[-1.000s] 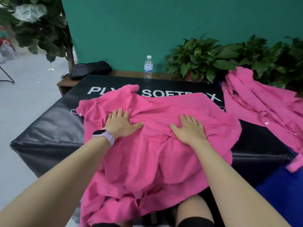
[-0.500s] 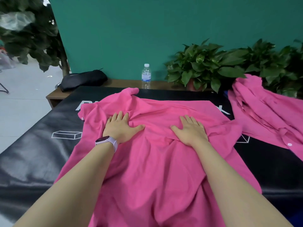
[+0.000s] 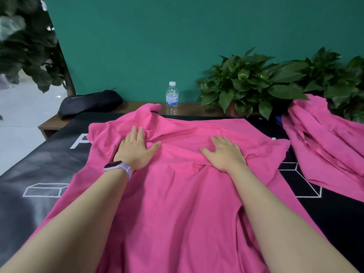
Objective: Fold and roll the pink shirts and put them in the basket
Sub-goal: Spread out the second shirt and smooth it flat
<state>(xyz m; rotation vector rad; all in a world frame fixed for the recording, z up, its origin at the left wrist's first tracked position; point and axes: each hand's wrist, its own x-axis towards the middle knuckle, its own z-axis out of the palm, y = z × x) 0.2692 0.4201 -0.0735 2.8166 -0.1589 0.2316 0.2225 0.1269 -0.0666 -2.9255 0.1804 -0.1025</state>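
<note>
A pink shirt [image 3: 177, 194] lies spread over the black padded box [image 3: 39, 164], its far part wrinkled and its near part hanging toward me. My left hand [image 3: 136, 150], with a pale watch on the wrist, presses flat on the shirt's upper left. My right hand [image 3: 224, 153] presses flat on its upper right, fingers straight. A second pink shirt [image 3: 325, 144] lies crumpled at the right edge of the box. No basket is in view.
A water bottle [image 3: 172, 98] stands on a wooden ledge [image 3: 49, 125] behind the box. A black bag [image 3: 88, 103] lies on the ledge at left. Potted plants [image 3: 256, 83] line the back right against a green wall. A leafy tree [image 3: 23, 48] stands far left.
Both hands have slid forward across the shirt, pushing it farther onto the box and flattening it. The view has tilted up and closer to the box.
</note>
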